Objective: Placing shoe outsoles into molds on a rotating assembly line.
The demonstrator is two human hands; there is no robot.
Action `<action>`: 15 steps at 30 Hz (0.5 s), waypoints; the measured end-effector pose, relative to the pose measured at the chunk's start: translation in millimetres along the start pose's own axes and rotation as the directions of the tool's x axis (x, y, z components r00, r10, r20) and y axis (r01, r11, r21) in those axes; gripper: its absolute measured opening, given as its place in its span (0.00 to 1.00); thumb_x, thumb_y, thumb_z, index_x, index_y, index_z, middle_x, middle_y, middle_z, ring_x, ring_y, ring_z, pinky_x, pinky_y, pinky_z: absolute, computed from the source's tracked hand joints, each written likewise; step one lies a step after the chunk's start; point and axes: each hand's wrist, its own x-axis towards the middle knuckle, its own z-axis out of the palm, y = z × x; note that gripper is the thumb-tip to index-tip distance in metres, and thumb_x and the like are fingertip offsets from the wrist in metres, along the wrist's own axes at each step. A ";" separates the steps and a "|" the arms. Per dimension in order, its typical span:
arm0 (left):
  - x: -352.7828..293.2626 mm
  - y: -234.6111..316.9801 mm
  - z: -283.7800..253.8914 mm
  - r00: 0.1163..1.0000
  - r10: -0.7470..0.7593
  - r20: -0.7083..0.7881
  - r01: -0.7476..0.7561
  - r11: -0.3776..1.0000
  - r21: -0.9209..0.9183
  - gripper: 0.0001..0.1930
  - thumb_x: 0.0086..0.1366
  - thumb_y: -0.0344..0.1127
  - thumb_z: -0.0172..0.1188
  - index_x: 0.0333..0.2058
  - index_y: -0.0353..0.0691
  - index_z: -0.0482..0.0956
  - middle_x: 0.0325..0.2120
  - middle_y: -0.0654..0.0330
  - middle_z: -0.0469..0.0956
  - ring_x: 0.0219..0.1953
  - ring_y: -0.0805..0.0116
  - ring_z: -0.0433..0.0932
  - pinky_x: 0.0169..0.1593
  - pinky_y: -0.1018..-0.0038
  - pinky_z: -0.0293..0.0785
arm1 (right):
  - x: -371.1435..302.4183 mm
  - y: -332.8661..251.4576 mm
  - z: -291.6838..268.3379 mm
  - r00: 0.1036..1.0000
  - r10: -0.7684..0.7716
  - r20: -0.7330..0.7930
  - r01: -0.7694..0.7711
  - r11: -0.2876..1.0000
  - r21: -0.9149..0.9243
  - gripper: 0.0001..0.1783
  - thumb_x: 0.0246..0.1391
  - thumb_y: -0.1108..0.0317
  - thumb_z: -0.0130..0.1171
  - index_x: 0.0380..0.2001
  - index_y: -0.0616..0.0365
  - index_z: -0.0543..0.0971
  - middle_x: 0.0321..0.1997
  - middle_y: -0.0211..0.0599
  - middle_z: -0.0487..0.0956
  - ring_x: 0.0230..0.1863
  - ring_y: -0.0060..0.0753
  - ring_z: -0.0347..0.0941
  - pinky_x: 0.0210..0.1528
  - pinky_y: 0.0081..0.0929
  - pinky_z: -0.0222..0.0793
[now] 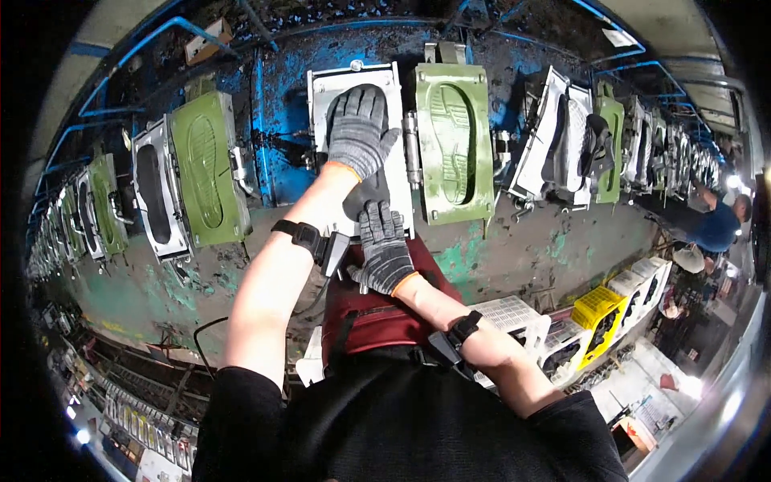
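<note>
Grey knit gloves with orange cuffs cover both my hands. My left hand point(359, 132) lies flat, fingers stretched, over the front part of a dark shoe sole point(367, 195) seated in a silver mold half point(398, 181). At the near end of that mold, my right hand point(384, 247) rests with outstretched fingertips at the sole's heel. Neither hand grips anything. My left palm and fingers hide most of the sole's front. Hinged beside it on the right stands the green mold half point(455, 145), with a sole-shaped recess facing up.
To the left is another open mold with a green half point(207, 169) and a dark sole point(152, 193). A silver mold point(530, 161) on the right holds dark soles. White crates point(514, 315) and a yellow crate point(596, 309) stand behind right. Another person point(715, 225) is far right.
</note>
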 end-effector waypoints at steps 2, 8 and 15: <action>7.0 17.7 -9.5 0.995 -0.023 0.098 0.018 0.998 0.059 0.45 0.61 0.62 0.60 0.67 0.31 0.66 0.68 0.44 0.64 0.70 0.44 0.60 0.74 0.50 0.51 | -5.5 12.3 6.6 0.999 -0.022 -0.033 0.025 0.996 0.088 0.67 0.37 0.40 0.72 0.73 0.70 0.56 0.79 0.67 0.50 0.80 0.71 0.39 0.79 0.66 0.32; 21.1 23.0 -8.7 0.987 -0.056 0.150 0.047 0.997 0.064 0.44 0.57 0.64 0.64 0.64 0.36 0.71 0.64 0.49 0.68 0.67 0.47 0.64 0.69 0.49 0.59 | -8.1 24.2 12.7 0.995 -0.083 -0.064 0.089 0.991 0.096 0.67 0.39 0.41 0.72 0.73 0.72 0.54 0.80 0.61 0.48 0.81 0.67 0.39 0.80 0.60 0.31; -6.0 35.3 4.1 0.980 -0.043 0.193 0.015 0.989 0.145 0.51 0.61 0.64 0.59 0.73 0.33 0.57 0.75 0.43 0.52 0.76 0.38 0.46 0.76 0.45 0.38 | -10.7 33.9 -0.8 0.996 -0.088 -0.009 0.088 0.985 0.146 0.69 0.35 0.45 0.76 0.74 0.71 0.53 0.81 0.60 0.46 0.81 0.67 0.36 0.81 0.60 0.29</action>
